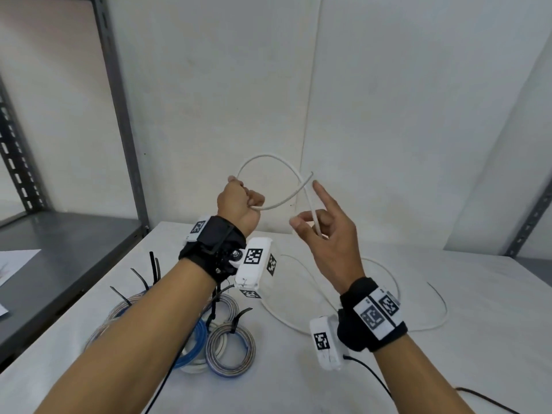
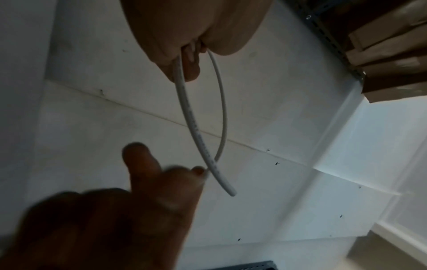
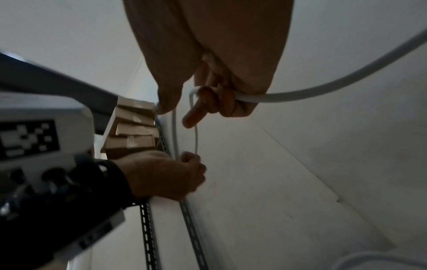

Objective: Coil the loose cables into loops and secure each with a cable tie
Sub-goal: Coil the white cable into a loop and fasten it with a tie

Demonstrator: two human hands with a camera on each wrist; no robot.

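Head view: left hand (image 1: 239,204) grip fisted on white cable (image 1: 268,158) loop; right hand (image 1: 331,231) grip pinches its free end, above the bench (image 1: 448,294).

Grey shelving (image 1: 118,121); cardboard boxes (image 3: 133,131)

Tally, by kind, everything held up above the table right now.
Hands: 2, left hand and right hand
Wrist cameras: 2, left wrist camera and right wrist camera
White cable, gripped by both hands: 1
Total: 5
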